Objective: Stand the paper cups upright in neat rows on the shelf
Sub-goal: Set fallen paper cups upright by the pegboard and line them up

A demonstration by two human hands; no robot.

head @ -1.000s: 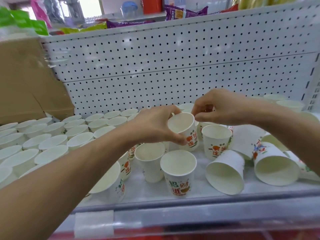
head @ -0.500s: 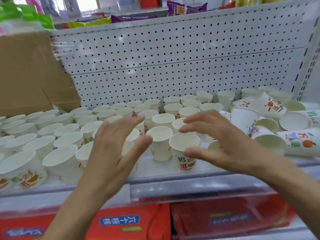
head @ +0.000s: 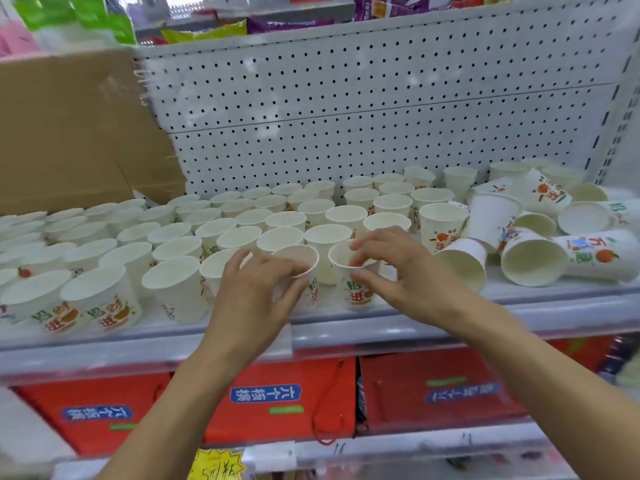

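Light, crushable paper cups [head: 353, 271]: pinching rims gently, left hand [head: 252, 299] at nine o'clock, right hand [head: 398, 271] at three.

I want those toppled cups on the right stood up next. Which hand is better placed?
The right hand. It is nearer the toppled cups on the shelf; the left hand would have to cross over it.

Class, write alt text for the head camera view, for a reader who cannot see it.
Two hands, left hand and right hand, each grip an upright paper cup at the front of a white shelf. Upright cups fill its left; tipped cups lie at right.
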